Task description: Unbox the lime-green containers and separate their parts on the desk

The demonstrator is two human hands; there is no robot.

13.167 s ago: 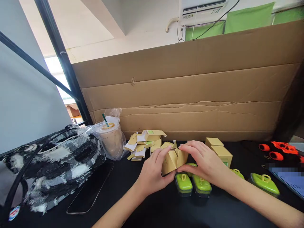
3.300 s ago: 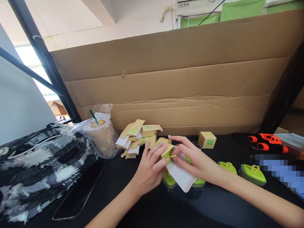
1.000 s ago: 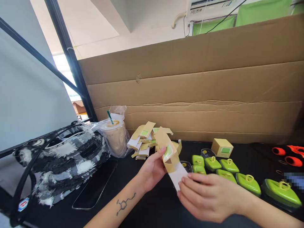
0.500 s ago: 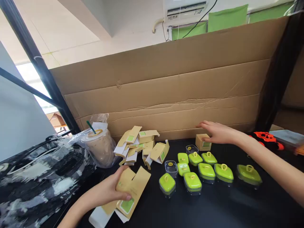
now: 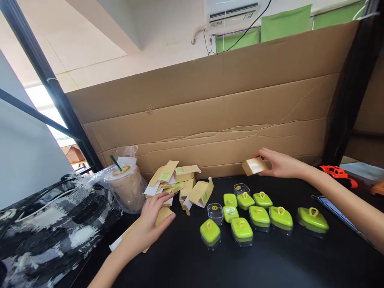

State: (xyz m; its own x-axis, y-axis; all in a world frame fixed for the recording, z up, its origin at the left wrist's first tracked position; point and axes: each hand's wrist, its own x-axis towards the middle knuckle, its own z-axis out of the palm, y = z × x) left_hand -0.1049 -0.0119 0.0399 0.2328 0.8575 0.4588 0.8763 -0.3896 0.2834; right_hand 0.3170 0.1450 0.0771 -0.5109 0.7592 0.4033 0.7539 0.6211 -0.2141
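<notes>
Two bare hands are stretched well apart over the black table (image 5: 270, 264), and from where I stand that spread is the first worry. The right hand (image 5: 279, 163) has its fingers clamped on a small tan box (image 5: 254, 165), tilted and seemingly lifted at the back, in front of the cardboard panel (image 5: 210, 116), a pale face towards us. I can't tell whether that face is closed; if it isn't, anything inside could slide out, and a hard pinch might buckle the thin card. A slip would probably land it on the clear tub (image 5: 241, 189) near it, which has no lid.

The left hand (image 5: 150, 221) is away on the other side, fingers apart from the thumb, over an opened carton (image 5: 163, 213); whether the palm touches it I can't tell. A careless tug there could snag the heap of cartons (image 5: 172, 180), and with the drink cup (image 5: 126, 192) just beside it, a shove might spill it over the shaggy bag (image 5: 60, 240). A low sweep of the right forearm (image 5: 339, 196) could also catch the phone (image 5: 336, 213) or the green-lidded tubs (image 5: 241, 228)
</notes>
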